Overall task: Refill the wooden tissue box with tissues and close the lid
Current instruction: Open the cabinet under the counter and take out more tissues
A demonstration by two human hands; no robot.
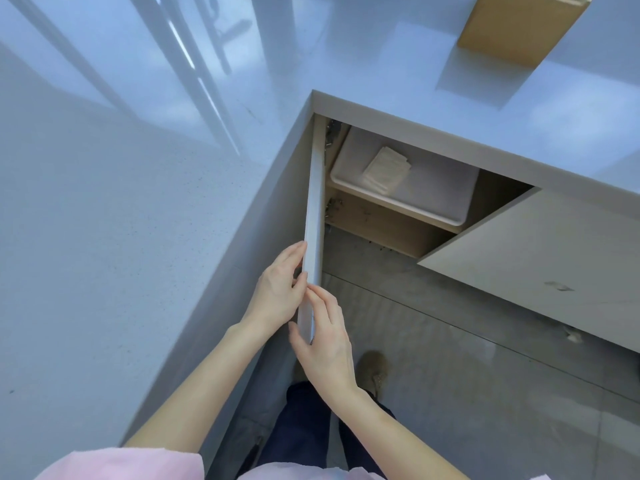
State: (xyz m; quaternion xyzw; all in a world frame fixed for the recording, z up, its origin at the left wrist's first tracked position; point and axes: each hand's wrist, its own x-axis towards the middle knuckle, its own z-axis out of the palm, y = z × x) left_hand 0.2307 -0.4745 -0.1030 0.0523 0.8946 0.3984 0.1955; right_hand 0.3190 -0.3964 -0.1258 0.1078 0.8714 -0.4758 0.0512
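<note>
Nearest the camera: a pink sleeve [131, 462], dark trousers and one shoe [374, 372] on the grey floor [467, 358].

Both hands grasp the free edge of the left cabinet door [313, 216], which stands wide open. The left hand [277, 292] holds the outer face, fingers curled round the edge. The right hand [325, 344] pinches the same edge from the inner side, just below the left. The fingertips of the two hands touch.

The right door [540, 251] is also open.

Inside the cabinet, a white bin [408, 188] sits on the shelf [374, 216]. A folded stack of tissues [388, 169] lies in the bin, untouched.

Farthest: the wooden box [519, 26] stands on the counter [467, 109], well apart from both hands. Only part of it is in view; the lid position cannot be determined.

Status, as judged:
- Cabinet opened: done
- Tissues retrieved: not yet
- Box refilled: not yet
- Lid closed: not yet

The task appears to be at an early stage
</note>
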